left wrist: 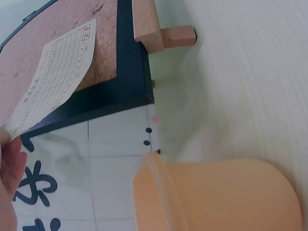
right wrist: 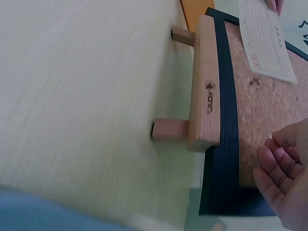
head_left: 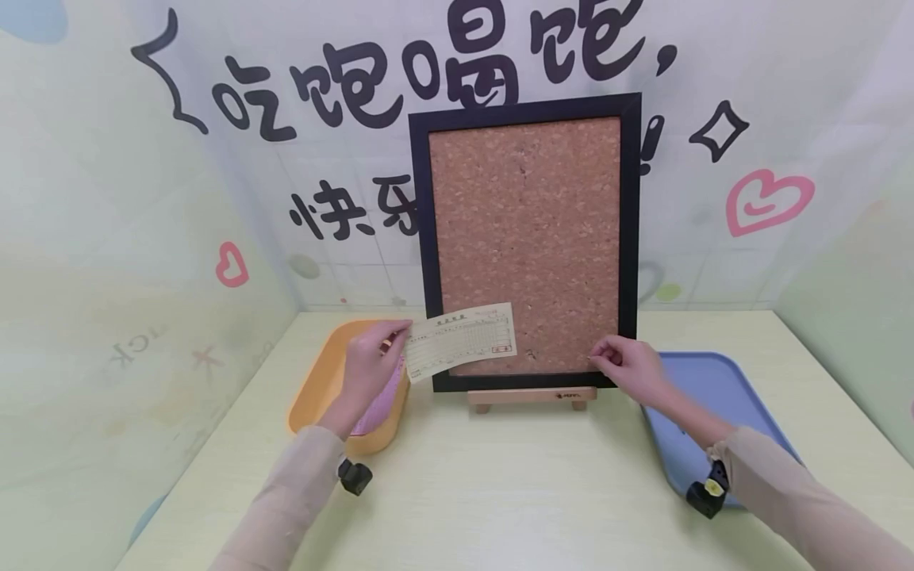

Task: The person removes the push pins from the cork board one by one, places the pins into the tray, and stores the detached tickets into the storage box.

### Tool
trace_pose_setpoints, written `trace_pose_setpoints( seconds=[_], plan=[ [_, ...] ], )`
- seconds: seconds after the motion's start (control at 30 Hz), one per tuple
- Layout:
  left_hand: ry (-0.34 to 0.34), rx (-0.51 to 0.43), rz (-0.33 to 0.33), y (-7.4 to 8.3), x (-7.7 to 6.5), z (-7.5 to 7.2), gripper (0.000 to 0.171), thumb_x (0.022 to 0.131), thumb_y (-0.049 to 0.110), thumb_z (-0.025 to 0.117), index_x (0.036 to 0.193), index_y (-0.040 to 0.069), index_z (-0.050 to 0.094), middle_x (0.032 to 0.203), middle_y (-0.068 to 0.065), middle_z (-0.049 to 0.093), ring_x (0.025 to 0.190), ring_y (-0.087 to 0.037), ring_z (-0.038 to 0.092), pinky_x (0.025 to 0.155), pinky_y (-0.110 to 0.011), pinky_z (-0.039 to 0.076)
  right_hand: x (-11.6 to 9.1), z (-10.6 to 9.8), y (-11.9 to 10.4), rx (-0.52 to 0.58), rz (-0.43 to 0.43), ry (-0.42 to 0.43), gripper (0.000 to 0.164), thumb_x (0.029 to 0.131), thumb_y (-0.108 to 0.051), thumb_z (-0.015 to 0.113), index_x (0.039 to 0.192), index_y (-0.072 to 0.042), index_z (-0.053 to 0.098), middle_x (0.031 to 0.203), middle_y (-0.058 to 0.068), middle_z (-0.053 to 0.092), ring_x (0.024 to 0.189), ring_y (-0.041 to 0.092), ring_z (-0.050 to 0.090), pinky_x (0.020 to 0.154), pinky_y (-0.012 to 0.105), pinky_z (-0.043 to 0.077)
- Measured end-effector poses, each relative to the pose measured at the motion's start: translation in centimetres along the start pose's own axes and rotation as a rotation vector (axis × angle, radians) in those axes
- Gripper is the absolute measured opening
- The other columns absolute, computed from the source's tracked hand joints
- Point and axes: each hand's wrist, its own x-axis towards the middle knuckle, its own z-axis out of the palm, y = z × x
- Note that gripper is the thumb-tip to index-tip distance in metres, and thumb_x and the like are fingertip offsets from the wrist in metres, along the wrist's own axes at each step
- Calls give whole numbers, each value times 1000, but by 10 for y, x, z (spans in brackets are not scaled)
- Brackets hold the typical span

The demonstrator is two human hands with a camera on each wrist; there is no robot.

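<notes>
My left hand (head_left: 373, 353) pinches the left end of a printed paper slip (head_left: 464, 339), a form with a ruled grid and a small red stamp. The slip slants across the lower left of a black-framed cork board (head_left: 528, 238), overlapping its frame. In the left wrist view the slip (left wrist: 60, 72) bends, its far end over the cork. My right hand (head_left: 628, 365) is at the board's lower right corner, thumb and forefinger pinching a tiny pin-like thing (head_left: 590, 358); its exact kind I cannot tell. The right wrist view shows the other fingers (right wrist: 272, 163) curled.
The board leans on a wooden easel (head_left: 531, 396). An orange bin (head_left: 307, 396) with something pink (head_left: 378, 408) in it stands left, under my left forearm. A blue tray (head_left: 714, 381) lies right, beneath my right forearm. A printed wall sheet (head_left: 343, 270) hangs behind.
</notes>
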Motion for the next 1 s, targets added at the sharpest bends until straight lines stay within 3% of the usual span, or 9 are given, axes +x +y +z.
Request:
trace_pose_setpoints(
  seconds=[0.27,0.5,0.8,1.0],
  plan=[
    [69,52,-26,-15,-13,-29,19,76,-10,64,93,-2,67,84,-15,67,63,-20,61,49,-21,48,-19,-17,21,-36,1,4,7,84,-5,62,80,0,62,68,1,59,57,4,47,50,21,41],
    [143,102,-116,-34,-32,-50,17,74,-11,65,89,-4,68,79,-16,67,57,-23,61,53,-4,41,-34,-24,33,-44,12,3,6,84,-6,61,82,0,61,67,1,58,56,0,45,48,22,39],
    [216,119,-189,-45,-48,-70,15,75,-10,64,88,-4,69,78,-16,68,68,17,46,54,-3,39,-45,-30,39,10,27,-9,6,84,-2,59,82,3,61,68,6,59,55,1,47,47,21,41],
    [230,131,-236,-51,-55,-78,14,76,-10,64,88,-5,69,79,-17,67,70,21,43,55,-1,37,-52,-35,46,3,38,-11,4,83,-2,60,82,2,61,68,4,58,55,0,45,47,21,40]
  ],
)
